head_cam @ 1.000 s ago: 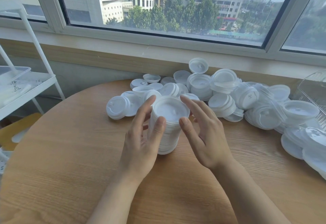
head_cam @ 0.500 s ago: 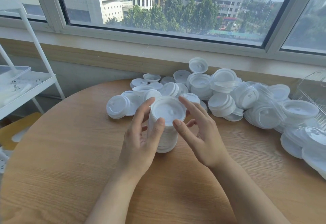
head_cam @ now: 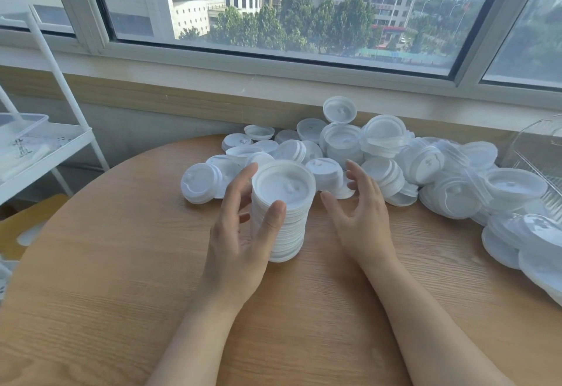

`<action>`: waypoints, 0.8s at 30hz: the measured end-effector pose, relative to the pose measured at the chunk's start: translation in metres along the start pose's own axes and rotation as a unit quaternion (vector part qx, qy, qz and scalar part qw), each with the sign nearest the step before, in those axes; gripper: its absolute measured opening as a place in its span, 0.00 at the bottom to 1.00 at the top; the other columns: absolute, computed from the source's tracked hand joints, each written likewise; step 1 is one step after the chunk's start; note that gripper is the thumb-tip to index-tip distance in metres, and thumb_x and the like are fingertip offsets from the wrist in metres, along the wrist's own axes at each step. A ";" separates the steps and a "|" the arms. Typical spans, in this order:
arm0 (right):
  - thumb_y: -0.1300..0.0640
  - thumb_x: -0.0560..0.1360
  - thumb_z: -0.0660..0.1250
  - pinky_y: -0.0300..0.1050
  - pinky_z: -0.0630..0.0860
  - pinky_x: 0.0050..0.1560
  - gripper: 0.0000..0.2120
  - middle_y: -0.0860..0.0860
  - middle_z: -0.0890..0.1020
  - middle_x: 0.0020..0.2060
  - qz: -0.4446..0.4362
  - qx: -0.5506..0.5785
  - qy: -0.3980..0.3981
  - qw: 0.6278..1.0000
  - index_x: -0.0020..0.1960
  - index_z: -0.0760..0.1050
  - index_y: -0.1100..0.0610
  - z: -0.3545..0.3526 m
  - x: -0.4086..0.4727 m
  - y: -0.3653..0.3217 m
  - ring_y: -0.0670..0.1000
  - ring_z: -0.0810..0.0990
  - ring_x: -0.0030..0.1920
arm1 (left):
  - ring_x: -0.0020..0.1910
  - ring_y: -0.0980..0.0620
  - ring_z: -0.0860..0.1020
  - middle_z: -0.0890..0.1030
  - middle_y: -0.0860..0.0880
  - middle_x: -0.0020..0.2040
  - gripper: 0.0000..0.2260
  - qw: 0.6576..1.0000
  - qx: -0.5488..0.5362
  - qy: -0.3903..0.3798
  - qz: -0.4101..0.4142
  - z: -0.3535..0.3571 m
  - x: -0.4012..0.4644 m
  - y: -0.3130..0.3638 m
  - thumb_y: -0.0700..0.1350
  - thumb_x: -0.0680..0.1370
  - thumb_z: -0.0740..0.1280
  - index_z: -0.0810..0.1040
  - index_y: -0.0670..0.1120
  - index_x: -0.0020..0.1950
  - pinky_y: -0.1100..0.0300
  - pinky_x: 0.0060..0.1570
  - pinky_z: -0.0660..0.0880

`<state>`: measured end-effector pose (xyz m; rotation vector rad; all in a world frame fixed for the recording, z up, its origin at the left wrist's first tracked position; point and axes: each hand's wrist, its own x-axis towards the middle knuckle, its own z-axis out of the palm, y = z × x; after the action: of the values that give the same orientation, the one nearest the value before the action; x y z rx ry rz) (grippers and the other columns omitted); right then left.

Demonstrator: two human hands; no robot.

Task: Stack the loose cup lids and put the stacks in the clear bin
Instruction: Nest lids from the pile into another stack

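A tall stack of white cup lids [head_cam: 289, 203] stands upright on the round wooden table [head_cam: 121, 294], near its middle. My left hand [head_cam: 240, 242] holds the stack from the left, thumb on its front and fingers behind it. My right hand [head_cam: 359, 215] hovers just right of the stack with spread, relaxed fingers and holds nothing. Several loose lids and short stacks lie in a pile [head_cam: 380, 154] behind the hands, along the wall. The clear bin [head_cam: 538, 145] shows at the right edge, partly cut off.
A white shelf cart [head_cam: 45, 148] with a clear tray stands left of the table. More lids [head_cam: 523, 239] spread along the table's right edge. A window sill runs behind the pile. A yellow chair seat [head_cam: 27, 224] sits low at the left.
My right hand has let go of the stack and drawn off to the right. My left hand still holds the stack, which has shifted slightly.
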<state>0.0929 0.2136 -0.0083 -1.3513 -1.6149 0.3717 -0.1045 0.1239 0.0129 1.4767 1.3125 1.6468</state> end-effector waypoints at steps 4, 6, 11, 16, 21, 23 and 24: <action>0.43 0.77 0.75 0.43 0.62 0.74 0.39 0.47 0.71 0.75 0.018 -0.040 -0.020 0.999 0.81 0.62 0.51 0.012 0.020 0.007 0.49 0.66 0.76 | 0.70 0.59 0.76 0.78 0.63 0.68 0.31 1.000 0.002 0.002 -0.005 0.000 0.000 0.000 0.67 0.75 0.68 0.69 0.63 0.77 0.55 0.67 0.73; 0.43 0.76 0.75 0.44 0.62 0.75 0.40 0.48 0.70 0.77 0.017 -0.050 -0.031 0.998 0.82 0.61 0.51 0.018 0.028 0.008 0.50 0.66 0.77 | 0.70 0.59 0.75 0.78 0.63 0.69 0.30 1.000 0.002 0.001 -0.007 0.001 0.001 0.000 0.67 0.75 0.68 0.69 0.63 0.77 0.54 0.68 0.73; 0.42 0.75 0.75 0.48 0.63 0.75 0.42 0.48 0.70 0.77 0.027 -0.057 -0.042 0.997 0.82 0.60 0.52 0.026 0.041 0.008 0.51 0.66 0.77 | 0.70 0.57 0.76 0.79 0.60 0.68 0.29 1.000 -0.005 0.004 -0.008 0.001 0.003 -0.001 0.66 0.76 0.68 0.70 0.62 0.77 0.48 0.69 0.74; 0.43 0.75 0.77 0.48 0.67 0.71 0.41 0.49 0.75 0.73 0.025 -0.049 -0.024 0.998 0.81 0.63 0.52 0.028 0.041 0.009 0.53 0.72 0.73 | 0.70 0.58 0.76 0.79 0.61 0.68 0.29 1.000 -0.005 0.001 -0.011 0.000 0.003 -0.002 0.65 0.76 0.69 0.70 0.63 0.76 0.51 0.68 0.74; 0.42 0.71 0.80 0.55 0.72 0.71 0.44 0.47 0.76 0.69 0.004 0.012 0.007 1.000 0.80 0.61 0.48 0.019 0.035 0.003 0.49 0.74 0.69 | 0.70 0.58 0.76 0.79 0.62 0.69 0.29 1.000 -0.006 -0.001 -0.013 0.000 0.003 -0.001 0.66 0.76 0.69 0.70 0.63 0.76 0.53 0.68 0.73; 0.45 0.71 0.81 0.54 0.74 0.69 0.44 0.45 0.75 0.69 -0.012 0.053 0.010 0.998 0.80 0.61 0.45 0.011 0.031 -0.003 0.47 0.75 0.68 | 0.70 0.59 0.75 0.78 0.63 0.69 0.29 1.000 -0.003 -0.002 -0.013 -0.001 0.003 -0.001 0.66 0.76 0.69 0.70 0.64 0.76 0.53 0.68 0.73; 0.48 0.71 0.81 0.53 0.75 0.69 0.44 0.43 0.74 0.69 -0.017 0.074 0.010 0.997 0.80 0.62 0.44 0.007 0.028 -0.006 0.47 0.76 0.67 | 0.70 0.60 0.75 0.78 0.63 0.69 0.29 1.000 -0.002 -0.004 -0.013 -0.001 0.003 0.000 0.67 0.75 0.69 0.70 0.64 0.76 0.54 0.68 0.72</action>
<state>0.0855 0.2389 0.0060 -1.2113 -1.5610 0.4477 -0.1060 0.1264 0.0140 1.4559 1.3191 1.6239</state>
